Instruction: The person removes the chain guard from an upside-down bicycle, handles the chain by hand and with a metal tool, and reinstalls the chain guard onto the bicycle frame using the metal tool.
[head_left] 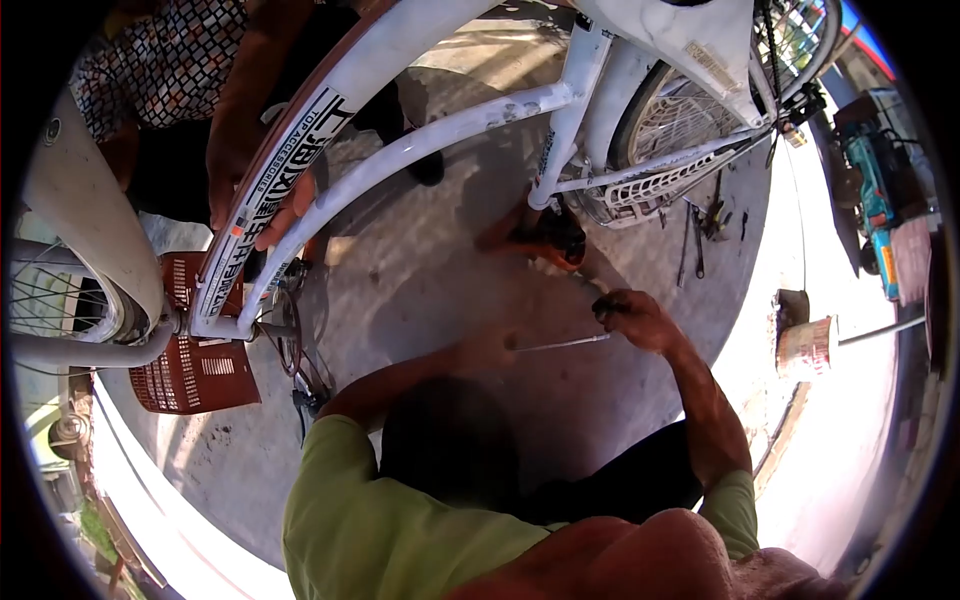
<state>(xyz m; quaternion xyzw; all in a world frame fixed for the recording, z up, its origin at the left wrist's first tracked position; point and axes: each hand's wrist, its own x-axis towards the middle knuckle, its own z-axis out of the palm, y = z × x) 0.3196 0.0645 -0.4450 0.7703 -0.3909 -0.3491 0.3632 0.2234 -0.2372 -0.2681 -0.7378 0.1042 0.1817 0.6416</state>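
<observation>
My left hand (488, 347) is blurred, reaching in low over the ground. From it a thin, pale metal rod (565, 344) points across to the right, its far end just below my other hand. My right hand (640, 318) is closed, with something small and dark at its fingertips that I cannot make out. Beyond both hands a white bicycle frame (430, 135) stands upside down. Its brown and black saddle (560, 245) rests on the ground, closest to my right hand.
Another person's hand (290, 215) is at the frame's lettered tube. A brown basket (190, 375) lies under the handlebar end. Several hand tools (700, 240) lie on the concrete at right. Farther right are a teal power tool (868, 190) and a worn can (806, 348).
</observation>
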